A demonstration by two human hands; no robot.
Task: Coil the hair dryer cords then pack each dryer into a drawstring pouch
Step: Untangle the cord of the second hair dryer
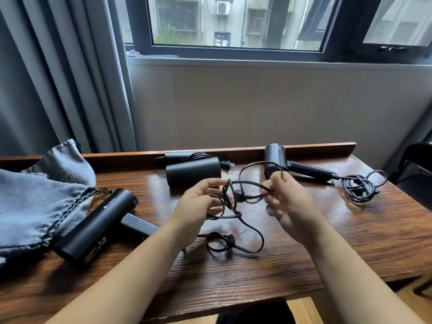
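Three black hair dryers lie on the wooden table [304, 253]. The near-left dryer [98, 224] has its cord [247, 232] running right into my hands. My left hand [198, 206] holds several loops of this cord above the table. My right hand [287, 202] pinches the cord's far stretch beside it. Part of the cord trails in a loose loop on the table below my hands. A second dryer [192, 174] lies at the back middle with its cord wrapped. A third dryer [278, 160] lies at the back right, its cord [360, 185] in a loose pile.
Grey drawstring pouches [39, 195] lie heaped at the table's left end. A raised wooden lip [315, 146] runs along the table's back edge, against the wall under a window. Grey curtains hang at the left. A dark chair [418, 169] stands at the right.
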